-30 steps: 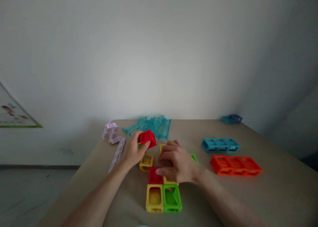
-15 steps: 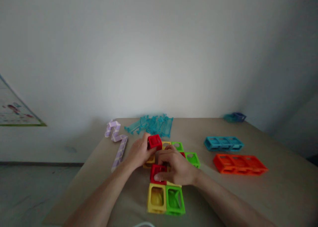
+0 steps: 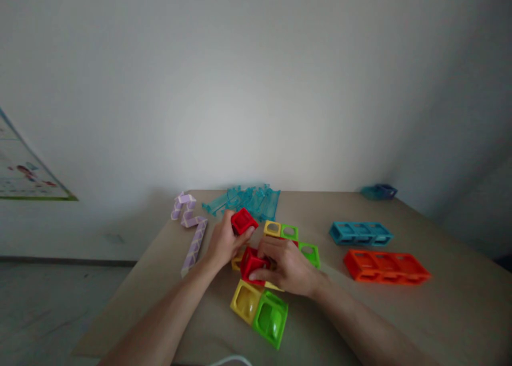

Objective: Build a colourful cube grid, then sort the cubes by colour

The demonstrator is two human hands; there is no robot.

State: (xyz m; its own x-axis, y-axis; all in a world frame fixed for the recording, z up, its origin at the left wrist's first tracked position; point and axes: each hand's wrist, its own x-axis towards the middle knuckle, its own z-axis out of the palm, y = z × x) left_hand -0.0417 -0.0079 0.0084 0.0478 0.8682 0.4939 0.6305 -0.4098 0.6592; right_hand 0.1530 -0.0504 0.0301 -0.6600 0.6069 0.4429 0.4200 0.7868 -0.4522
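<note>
Plastic hollow cubes in red, yellow and green make up a joined cluster under and around my hands. My left hand (image 3: 224, 239) is closed on a red cube (image 3: 244, 221) at the far left of the cluster. My right hand (image 3: 288, 267) grips a second red cube (image 3: 252, 263), thumb on its near side, and covers the pieces beneath. Just below it, a yellow cube (image 3: 245, 301) and a green cube (image 3: 271, 318) sit tilted toward the near side. Beyond the right hand show a yellow cube (image 3: 272, 228) and green cubes (image 3: 309, 254).
On the table's right lie a row of orange cubes (image 3: 386, 267) and a row of blue cubes (image 3: 361, 233). Clear teal pieces (image 3: 248, 201) are heaped at the back. A lilac snake puzzle (image 3: 195, 244) lies left. Dark blue pieces (image 3: 379, 191) sit at the far right corner.
The near yellow and green cubes have turned clockwise and shifted slightly left. The red cube in my right hand has tilted and risen a little; the one in my left hand has tilted too.
</note>
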